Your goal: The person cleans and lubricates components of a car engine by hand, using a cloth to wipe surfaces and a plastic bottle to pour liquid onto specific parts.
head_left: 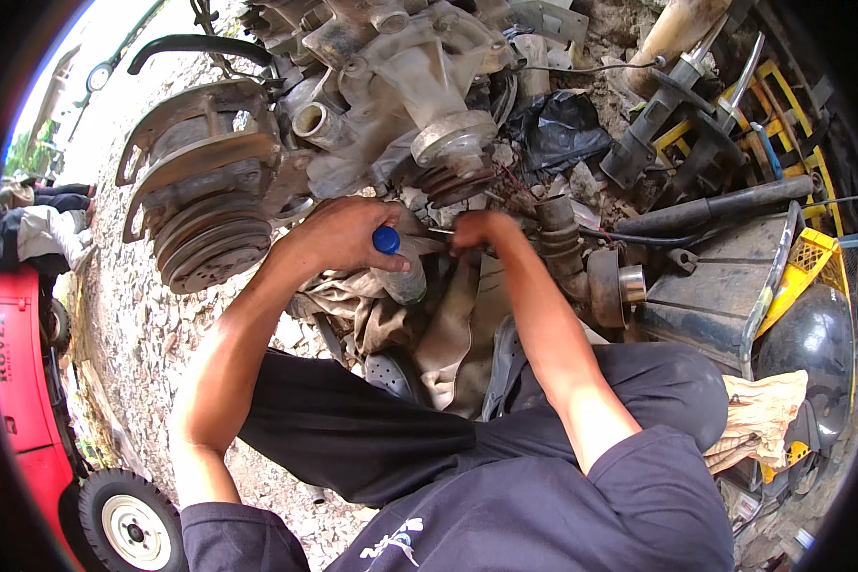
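My left hand [338, 235] is wrapped around a translucent plastic bottle [402, 278] with a blue cap [385, 239], held just below the engine. To its right, my right hand [484, 230] is closed on a thin metal rod [440, 230] that points toward the bottle; the rod's other end is hidden in my fingers. Above both hands sits a greasy engine [391, 67] with a ribbed pulley [210, 234] on the left and a round flanged neck [455, 138] near my right hand. Crumpled brown cloth [353, 305] lies beneath the bottle.
Pipe fittings [562, 234] and a dark metal panel [701, 286] lie to the right, near a yellow frame [791, 296] and a black rounded object [810, 334]. A black plastic bag [562, 129] is behind. A red vehicle [29, 362] stands at left on stony ground; a person is beyond it.
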Available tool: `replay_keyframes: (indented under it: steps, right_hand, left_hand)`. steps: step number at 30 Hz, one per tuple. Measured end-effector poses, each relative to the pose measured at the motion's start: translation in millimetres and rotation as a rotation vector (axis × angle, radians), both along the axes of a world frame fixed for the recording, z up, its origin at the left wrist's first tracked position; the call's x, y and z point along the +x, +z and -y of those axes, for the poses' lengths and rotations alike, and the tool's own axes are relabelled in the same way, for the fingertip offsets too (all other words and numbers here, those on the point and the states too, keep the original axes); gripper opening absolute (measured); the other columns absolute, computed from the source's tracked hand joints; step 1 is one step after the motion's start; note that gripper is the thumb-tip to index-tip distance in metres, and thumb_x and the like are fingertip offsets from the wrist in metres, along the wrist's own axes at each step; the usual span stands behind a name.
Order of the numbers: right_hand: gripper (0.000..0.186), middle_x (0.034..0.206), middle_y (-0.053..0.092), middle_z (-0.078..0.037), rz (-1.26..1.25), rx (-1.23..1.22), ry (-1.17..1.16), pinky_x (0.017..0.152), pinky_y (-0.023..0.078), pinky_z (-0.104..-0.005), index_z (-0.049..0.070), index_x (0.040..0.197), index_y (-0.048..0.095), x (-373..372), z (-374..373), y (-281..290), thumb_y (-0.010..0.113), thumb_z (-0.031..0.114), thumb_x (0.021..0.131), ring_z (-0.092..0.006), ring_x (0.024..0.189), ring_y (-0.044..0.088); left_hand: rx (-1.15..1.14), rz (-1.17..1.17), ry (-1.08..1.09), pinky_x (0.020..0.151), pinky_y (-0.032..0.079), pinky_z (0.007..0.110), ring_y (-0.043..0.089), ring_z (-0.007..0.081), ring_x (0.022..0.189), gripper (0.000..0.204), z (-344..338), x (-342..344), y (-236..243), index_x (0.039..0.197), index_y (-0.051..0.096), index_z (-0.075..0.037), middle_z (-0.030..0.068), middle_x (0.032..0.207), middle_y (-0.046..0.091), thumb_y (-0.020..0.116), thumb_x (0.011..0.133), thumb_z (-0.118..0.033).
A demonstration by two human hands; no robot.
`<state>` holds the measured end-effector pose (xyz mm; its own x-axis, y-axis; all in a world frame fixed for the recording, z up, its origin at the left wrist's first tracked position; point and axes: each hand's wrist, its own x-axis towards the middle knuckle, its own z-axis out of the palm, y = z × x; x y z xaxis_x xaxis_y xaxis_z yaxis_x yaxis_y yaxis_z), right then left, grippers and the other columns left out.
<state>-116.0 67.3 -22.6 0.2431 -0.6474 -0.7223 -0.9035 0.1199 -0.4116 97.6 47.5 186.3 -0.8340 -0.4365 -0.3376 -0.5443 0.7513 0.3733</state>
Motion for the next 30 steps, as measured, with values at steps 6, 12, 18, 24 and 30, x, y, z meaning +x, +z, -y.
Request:
replay_keyframes:
  steps: [6,12,18,24,30]
  right_hand:
    - [0.030,0.082,0.071,-0.007,-0.043,-0.046,-0.399,0.065,0.053,-0.0369,0.004,0.092,0.073,-128,-32,94,0.074,0.029,0.076,-0.0197,0.070,0.064]
    - [0.027,0.093,0.068,-0.019,-0.197,-1.105,-1.255,0.081,0.051,-0.0447,0.017,0.104,0.069,-176,-46,144,0.057,0.016,0.080,-0.0372,0.090,0.065]
    - [0.027,0.095,0.067,-0.020,-0.152,-1.581,-1.476,0.076,0.049,-0.0484,0.013,0.104,0.066,-164,-26,139,0.055,0.012,0.079,-0.0416,0.088,0.063]
    - [0.021,0.093,0.065,-0.024,0.760,-1.493,-1.189,0.074,0.051,-0.0437,0.004,0.104,0.060,-147,39,92,0.058,0.015,0.087,-0.0411,0.086,0.065]
    - [0.038,0.099,0.064,-0.025,0.496,-1.260,-0.867,0.078,0.049,-0.0429,0.004,0.120,0.058,-47,50,101,0.060,0.021,0.087,-0.0389,0.091,0.063]
  left_hand:
    - [0.028,-0.014,0.066,0.075,0.046,0.043,0.060,0.0338,0.085,0.059,-4,-2,2,0.092,0.058,-0.001,0.0187,0.086,0.062,0.077,0.068,-0.051]
    - [-0.119,-0.139,0.154,0.084,0.047,0.041,0.061,0.0340,0.092,0.063,-11,-22,13,0.106,0.063,-0.004,0.0166,0.093,0.065,0.075,0.070,-0.054]
    - [-0.054,-0.096,0.295,0.082,0.050,0.041,0.063,0.0363,0.087,0.071,-5,-41,3,0.108,0.063,-0.001,0.0200,0.094,0.066,0.076,0.068,-0.057]
    - [-0.069,-0.371,0.175,0.083,0.048,0.036,0.062,0.0243,0.094,0.043,1,-56,-23,0.097,0.062,-0.003,0.0120,0.097,0.064,0.082,0.072,-0.032]
    - [0.062,-0.291,0.278,0.085,0.048,0.035,0.060,0.0192,0.095,0.041,6,-58,-45,0.092,0.054,-0.003,0.0081,0.097,0.062,0.084,0.072,-0.022]
